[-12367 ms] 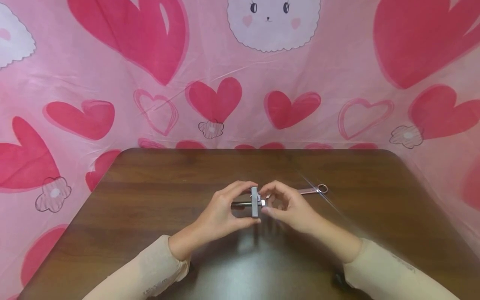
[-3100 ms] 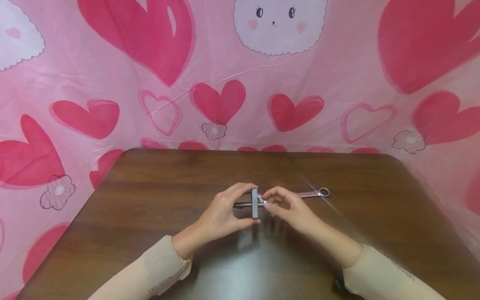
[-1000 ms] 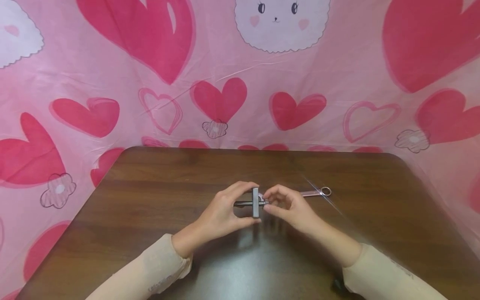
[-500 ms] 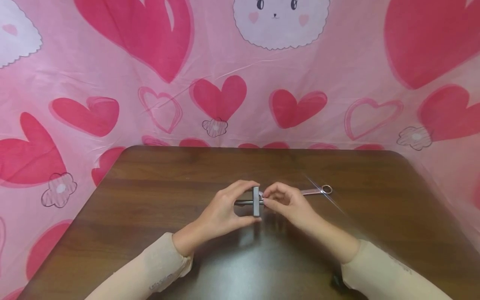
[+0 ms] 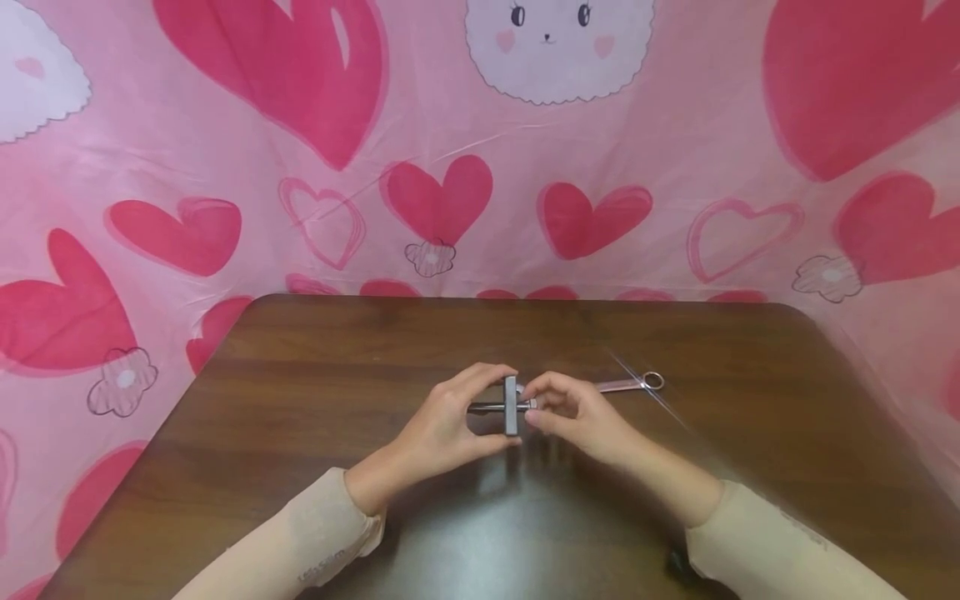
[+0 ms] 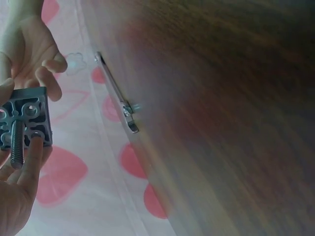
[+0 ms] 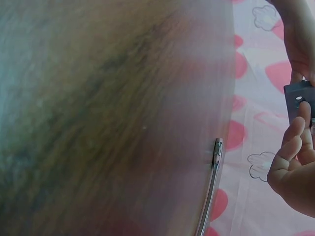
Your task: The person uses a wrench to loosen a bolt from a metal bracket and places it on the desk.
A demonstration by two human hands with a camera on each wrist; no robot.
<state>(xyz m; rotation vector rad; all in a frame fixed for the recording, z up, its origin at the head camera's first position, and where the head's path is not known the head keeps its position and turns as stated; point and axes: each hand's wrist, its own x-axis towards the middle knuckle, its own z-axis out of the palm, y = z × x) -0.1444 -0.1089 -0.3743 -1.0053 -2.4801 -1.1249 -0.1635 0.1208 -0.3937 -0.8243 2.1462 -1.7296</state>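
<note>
My left hand (image 5: pixel 438 425) grips a square grey metal plate (image 5: pixel 511 406) by its top and bottom edges, between fingers and thumb, above the table. A threaded bolt (image 6: pixel 17 142) runs through the plate's middle; its long part points back toward the left palm. In the left wrist view the plate's ribbed face and corner holes show. At the bolt's other end, just right of the plate, the fingertips of my right hand (image 5: pixel 585 412) pinch a shiny hex piece (image 5: pixel 533 404). Whether that is the bolt's head or a nut I cannot tell, as the fingers partly cover it.
A combination wrench (image 5: pixel 622 386) lies on the brown wooden table (image 5: pixel 337 350) behind the right hand, its ring end to the right. A small metal piece (image 6: pixel 128 108) shows near its open end. A pink cloth (image 5: pixel 510 133) with hearts hangs behind the table.
Both hands stay in nearly the same place. The right fingertips shift slightly at the bolt's end, and the hex piece, covered half a second ago, partly shows again. The wrench has not moved.
</note>
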